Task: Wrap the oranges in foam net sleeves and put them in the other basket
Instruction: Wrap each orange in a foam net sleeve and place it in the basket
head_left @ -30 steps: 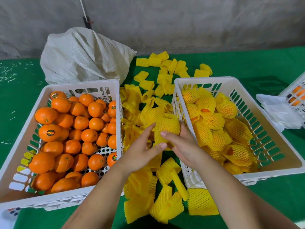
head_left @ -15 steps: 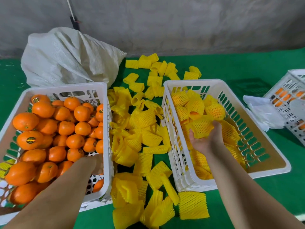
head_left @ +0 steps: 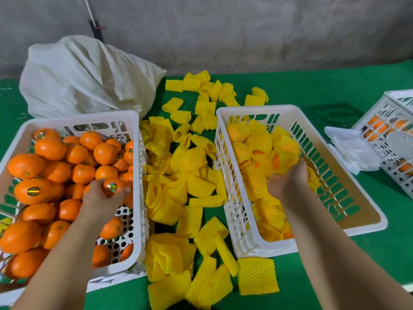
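the left hand is down in the left basket, its grip clamped around a bare orange with a shiny sticker facing up; half a second ago that hand was only reaching in by the basket's near corner, with no fruit showing in it. the right hand sits palm-up over the right basket, fingers spread apart and loose, resting among the wrapped oranges. half a second ago it carried a netted orange above that pile, and a second ago both hands held that orange together over the loose sleeves. that fruit now lies somewhere among the others in the right basket; which one it is cannot be told.

between the two baskets, loose yellow foam net sleeves cover the green tabletop, heaped and overlapping, some spilling toward the near edge. a white woven sack slumps behind the left basket. at the far right stands a third white basket with white plastic bags just beside it.
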Demonstrator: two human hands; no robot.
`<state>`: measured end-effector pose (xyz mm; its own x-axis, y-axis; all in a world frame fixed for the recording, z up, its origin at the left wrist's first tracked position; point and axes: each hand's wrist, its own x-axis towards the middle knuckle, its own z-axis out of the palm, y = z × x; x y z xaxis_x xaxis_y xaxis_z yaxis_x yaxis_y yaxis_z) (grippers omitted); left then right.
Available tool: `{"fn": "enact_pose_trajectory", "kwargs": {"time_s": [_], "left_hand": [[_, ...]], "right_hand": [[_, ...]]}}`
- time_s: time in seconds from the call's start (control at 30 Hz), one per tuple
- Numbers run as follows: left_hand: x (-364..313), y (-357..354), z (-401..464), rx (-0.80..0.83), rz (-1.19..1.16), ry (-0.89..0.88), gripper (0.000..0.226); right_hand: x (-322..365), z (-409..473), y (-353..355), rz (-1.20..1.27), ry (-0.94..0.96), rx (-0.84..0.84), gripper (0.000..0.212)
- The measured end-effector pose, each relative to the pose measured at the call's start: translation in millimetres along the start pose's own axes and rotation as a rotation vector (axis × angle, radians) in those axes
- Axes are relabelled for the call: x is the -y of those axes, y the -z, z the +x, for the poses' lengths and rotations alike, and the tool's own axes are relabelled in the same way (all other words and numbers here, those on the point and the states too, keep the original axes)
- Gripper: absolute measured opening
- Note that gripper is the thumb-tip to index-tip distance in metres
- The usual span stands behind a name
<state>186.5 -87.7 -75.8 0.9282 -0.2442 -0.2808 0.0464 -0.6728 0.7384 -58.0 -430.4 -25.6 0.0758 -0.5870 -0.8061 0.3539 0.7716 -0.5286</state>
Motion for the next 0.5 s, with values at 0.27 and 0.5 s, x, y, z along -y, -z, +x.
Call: {"fn": "enact_pose_trajectory", "kwargs": {"time_s": [0.27,0.5], "left_hand": [[-50.6,-29.3,-52.0,0.021,-0.201,-0.635,0.069],[-58.4,-64.4,-62.0,0.269,0.343,-0.757,0.082]], "right_hand": [[-77.1,-23.7,-6.0,-0.896,0.842,0.018,0.089],[-112.1,-15.1,-5.2,-2.493,1.811,0.547,0.041]]}}
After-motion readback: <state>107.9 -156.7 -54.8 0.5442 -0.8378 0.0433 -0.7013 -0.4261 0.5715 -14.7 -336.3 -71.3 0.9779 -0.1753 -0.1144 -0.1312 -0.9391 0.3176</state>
